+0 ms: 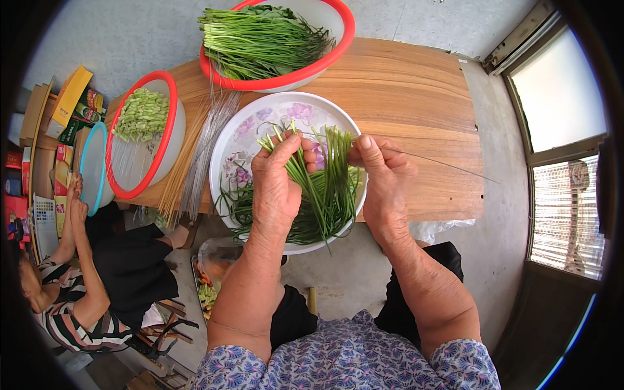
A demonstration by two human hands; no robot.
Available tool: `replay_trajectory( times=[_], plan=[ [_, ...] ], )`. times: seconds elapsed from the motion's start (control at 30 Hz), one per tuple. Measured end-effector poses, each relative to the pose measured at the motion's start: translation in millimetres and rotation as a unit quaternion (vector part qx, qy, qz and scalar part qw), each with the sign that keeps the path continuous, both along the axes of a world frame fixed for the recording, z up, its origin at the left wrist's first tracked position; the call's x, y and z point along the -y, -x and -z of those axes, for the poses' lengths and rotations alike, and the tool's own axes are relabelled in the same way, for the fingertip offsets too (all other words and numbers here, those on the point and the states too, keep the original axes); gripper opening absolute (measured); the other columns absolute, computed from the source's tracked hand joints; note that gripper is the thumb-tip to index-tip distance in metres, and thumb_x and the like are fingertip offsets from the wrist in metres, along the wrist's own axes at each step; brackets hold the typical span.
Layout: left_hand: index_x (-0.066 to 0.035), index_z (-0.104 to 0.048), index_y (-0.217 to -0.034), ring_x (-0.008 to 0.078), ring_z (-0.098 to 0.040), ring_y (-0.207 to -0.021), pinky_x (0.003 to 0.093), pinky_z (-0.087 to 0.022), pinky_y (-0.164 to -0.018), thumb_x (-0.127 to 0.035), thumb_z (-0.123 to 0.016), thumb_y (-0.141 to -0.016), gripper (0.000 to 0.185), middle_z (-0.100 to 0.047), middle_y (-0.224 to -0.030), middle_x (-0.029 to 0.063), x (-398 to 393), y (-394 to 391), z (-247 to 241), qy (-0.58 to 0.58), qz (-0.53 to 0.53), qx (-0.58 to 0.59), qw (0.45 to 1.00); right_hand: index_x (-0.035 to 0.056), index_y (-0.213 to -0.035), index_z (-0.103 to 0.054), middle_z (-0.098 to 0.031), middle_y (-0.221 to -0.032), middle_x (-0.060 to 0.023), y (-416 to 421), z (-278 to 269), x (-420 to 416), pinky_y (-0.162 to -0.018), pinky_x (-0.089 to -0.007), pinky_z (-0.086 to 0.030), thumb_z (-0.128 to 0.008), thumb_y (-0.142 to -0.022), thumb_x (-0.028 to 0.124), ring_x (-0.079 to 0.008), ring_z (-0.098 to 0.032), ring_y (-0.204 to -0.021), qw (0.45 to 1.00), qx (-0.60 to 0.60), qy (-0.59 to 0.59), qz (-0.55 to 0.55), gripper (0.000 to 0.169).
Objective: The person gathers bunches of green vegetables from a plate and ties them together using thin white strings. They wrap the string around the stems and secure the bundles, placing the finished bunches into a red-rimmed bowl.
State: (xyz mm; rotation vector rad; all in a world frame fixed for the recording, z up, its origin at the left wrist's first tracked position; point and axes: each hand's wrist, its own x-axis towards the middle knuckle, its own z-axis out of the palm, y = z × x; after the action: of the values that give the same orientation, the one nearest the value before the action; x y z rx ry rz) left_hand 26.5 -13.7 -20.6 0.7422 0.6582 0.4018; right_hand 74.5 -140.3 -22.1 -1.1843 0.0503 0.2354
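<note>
My left hand (279, 183) grips a few stalks of garlic chives (297, 163) by their pale cut ends. Between thumb and fingers, my right hand (384, 178) holds a thin metal skewer (453, 168), whose long end sticks out to the right. A row of chives (340, 165) hangs side by side from the skewer between my hands, leaves downward. Both hands are above a round white tray (273, 105) printed with pink and purple flowers. Loose chives (239, 204) lie in that tray. The skewer's tip near my left fingers is hard to make out.
On the wooden table (419, 97), a red-rimmed basin (348, 29) holds more chives. Metal skewers (207, 151) and bamboo skewers (180, 170) lie left of the tray. Another red-rimmed basin (168, 141) contains skewered green pieces. A co-worker (92, 292) sits at left beside a blue-rimmed basin (92, 165).
</note>
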Motion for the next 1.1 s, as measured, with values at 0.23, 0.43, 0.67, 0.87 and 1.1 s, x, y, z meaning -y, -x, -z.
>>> replay_trajectory(
  times=[0.23,0.43,0.67,0.87,1.1],
  plan=[
    [-0.004,-0.06,-0.087,0.0146,-0.057,-0.06,0.0275,-0.047,-0.053,-0.008,-0.062,-0.08,0.008,-0.061,-0.072,0.0058,-1,0,2,-0.001,-0.001,-0.002,1.0,-0.0073,-0.078,-0.066,-0.062,-0.081,-0.0049,2,-3,1,-0.066,-0.0227,-0.045,-0.067,-0.081,0.014,-0.0093,-0.056,-0.07,0.999,0.01,0.04,0.002,0.022],
    [-0.004,-0.059,-0.087,0.0155,-0.058,-0.062,0.0282,-0.048,-0.054,-0.007,-0.062,-0.081,0.007,-0.061,-0.073,0.0063,-2,1,3,-0.013,0.01,0.002,1.0,-0.0064,-0.081,-0.065,-0.062,-0.074,-0.0048,0,-4,1,-0.066,-0.0238,-0.046,-0.065,-0.083,0.018,-0.0102,-0.056,-0.067,0.999,0.003,0.053,-0.004,0.024],
    [-0.003,-0.058,-0.089,0.0199,-0.06,-0.066,0.0325,-0.052,-0.059,-0.008,-0.061,-0.082,0.009,-0.061,-0.079,0.008,-1,2,3,0.053,0.021,0.04,0.998,-0.0027,-0.084,-0.063,-0.062,-0.071,-0.0056,-5,4,1,-0.066,-0.0273,-0.049,-0.064,-0.085,0.02,-0.0124,-0.057,-0.063,0.996,-0.069,-0.056,-0.02,0.022],
    [-0.004,-0.058,-0.088,0.0198,-0.061,-0.068,0.0342,-0.053,-0.061,-0.008,-0.062,-0.081,0.009,-0.061,-0.079,0.0082,-2,1,2,0.058,0.019,0.024,0.998,-0.0023,-0.084,-0.063,-0.062,-0.07,-0.0058,-8,12,3,-0.065,-0.0277,-0.049,-0.063,-0.085,0.019,-0.0126,-0.057,-0.064,0.993,-0.087,-0.075,-0.031,0.022],
    [-0.004,-0.058,-0.088,0.018,-0.059,-0.067,0.0321,-0.051,-0.06,-0.008,-0.062,-0.08,0.01,-0.061,-0.078,0.0073,-4,3,0,0.062,0.029,0.019,0.997,-0.003,-0.085,-0.063,-0.062,-0.07,-0.0058,-7,8,2,-0.066,-0.0275,-0.049,-0.063,-0.085,0.018,-0.0122,-0.057,-0.064,0.996,-0.069,-0.053,-0.034,0.021]
  ],
)
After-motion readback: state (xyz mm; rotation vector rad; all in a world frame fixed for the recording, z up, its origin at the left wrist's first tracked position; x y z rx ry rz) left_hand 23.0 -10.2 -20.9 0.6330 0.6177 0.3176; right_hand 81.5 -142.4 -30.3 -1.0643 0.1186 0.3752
